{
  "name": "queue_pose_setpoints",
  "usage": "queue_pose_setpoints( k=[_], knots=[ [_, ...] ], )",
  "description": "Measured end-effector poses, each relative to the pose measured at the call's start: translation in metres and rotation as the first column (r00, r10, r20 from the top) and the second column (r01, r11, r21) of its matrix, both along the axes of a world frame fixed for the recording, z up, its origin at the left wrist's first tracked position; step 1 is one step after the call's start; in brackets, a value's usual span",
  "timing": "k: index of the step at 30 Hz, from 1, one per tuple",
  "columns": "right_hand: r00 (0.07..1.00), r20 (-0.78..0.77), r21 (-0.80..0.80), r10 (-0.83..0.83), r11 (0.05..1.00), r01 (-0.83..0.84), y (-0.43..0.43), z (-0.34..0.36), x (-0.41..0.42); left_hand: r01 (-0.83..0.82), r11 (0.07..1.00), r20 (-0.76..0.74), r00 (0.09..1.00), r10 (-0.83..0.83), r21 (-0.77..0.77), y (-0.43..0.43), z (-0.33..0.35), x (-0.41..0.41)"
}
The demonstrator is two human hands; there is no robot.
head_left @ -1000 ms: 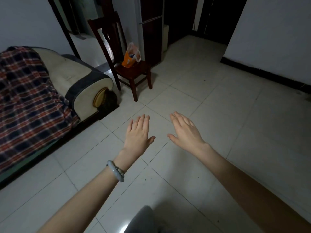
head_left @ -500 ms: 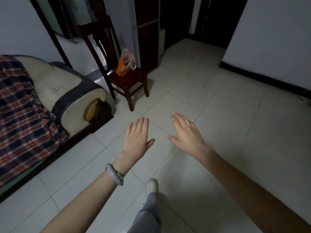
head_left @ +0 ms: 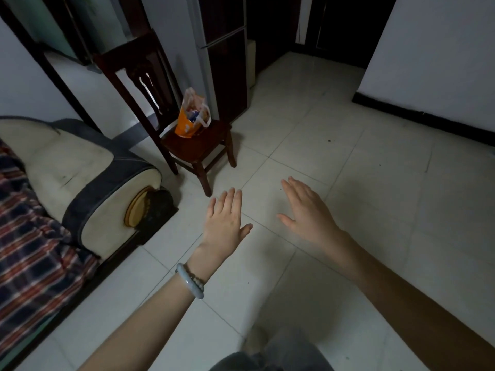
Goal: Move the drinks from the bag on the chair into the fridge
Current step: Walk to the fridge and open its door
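An orange and clear plastic bag stands on the seat of a dark wooden chair ahead and to the left; something blue shows inside it. Right behind the chair stands a tall dark fridge, doors closed. My left hand, with a pale bracelet at its wrist, and my right hand are both stretched out flat over the tiled floor, fingers apart, holding nothing. Both hands are well short of the chair.
A cream and dark sofa with a plaid blanket fills the left side, its armrest close to the chair. A white wall with a dark skirting runs along the right. My foot shows at the bottom.
I have walked closer: the chair, bag and fridge now look nearer and larger, and the sofa has slid left. Both hands stay open and outstretched.
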State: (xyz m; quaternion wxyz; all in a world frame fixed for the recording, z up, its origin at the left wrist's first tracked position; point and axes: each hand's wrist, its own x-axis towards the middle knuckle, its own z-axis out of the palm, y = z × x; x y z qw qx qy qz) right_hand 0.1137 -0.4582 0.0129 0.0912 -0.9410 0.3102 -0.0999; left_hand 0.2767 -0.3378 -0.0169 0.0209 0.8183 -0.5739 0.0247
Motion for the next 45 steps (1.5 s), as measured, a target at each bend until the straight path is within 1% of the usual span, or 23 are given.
queue_pose_setpoints(
  k=[3,8,14,17,20,23,30,34,40,45],
  knots=[
    [1.000,-0.013,0.008,0.004,1.000,-0.004,-0.033,-0.001,0.024,-0.014,1.000,-0.004,1.000,0.014,0.015,-0.029,-0.004,0.026],
    [1.000,0.011,0.006,-0.017,1.000,0.017,-0.101,-0.001,0.063,-0.034,0.999,0.000,0.999,0.034,0.000,-0.093,-0.007,0.071],
    [0.999,0.037,0.000,0.000,1.000,0.000,-0.218,-0.003,0.122,-0.074,0.997,-0.035,0.997,0.074,0.003,-0.208,-0.011,0.131],
    [0.999,0.042,0.020,0.003,1.000,-0.004,-0.280,0.001,0.152,-0.080,0.997,-0.021,0.997,0.080,0.009,-0.270,-0.007,0.159],
    [0.999,0.036,0.011,0.008,1.000,-0.008,-0.340,0.007,0.177,-0.077,0.997,-0.015,0.997,0.077,0.020,-0.331,0.001,0.183],
    [0.999,0.035,-0.005,0.024,1.000,-0.024,-0.392,0.013,0.202,-0.096,0.995,-0.021,0.995,0.096,-0.003,-0.381,0.003,0.201],
    [0.999,0.011,0.010,0.046,0.999,-0.046,-0.482,0.016,0.245,-0.104,0.994,-0.038,0.994,0.105,0.021,-0.471,0.002,0.245],
    [0.999,0.010,0.016,0.045,0.999,-0.046,-0.532,0.011,0.275,-0.108,0.994,-0.049,0.993,0.107,-0.006,-0.526,0.005,0.277],
    [0.997,0.010,-0.010,0.074,0.997,-0.074,-0.618,0.004,0.348,-0.113,0.993,-0.014,0.994,0.113,-0.019,-0.622,-0.001,0.346],
    [0.997,-0.006,-0.001,0.082,0.997,-0.082,-0.701,0.011,0.423,-0.146,0.987,-0.063,0.988,0.142,-0.073,-0.714,0.013,0.421]
  ],
)
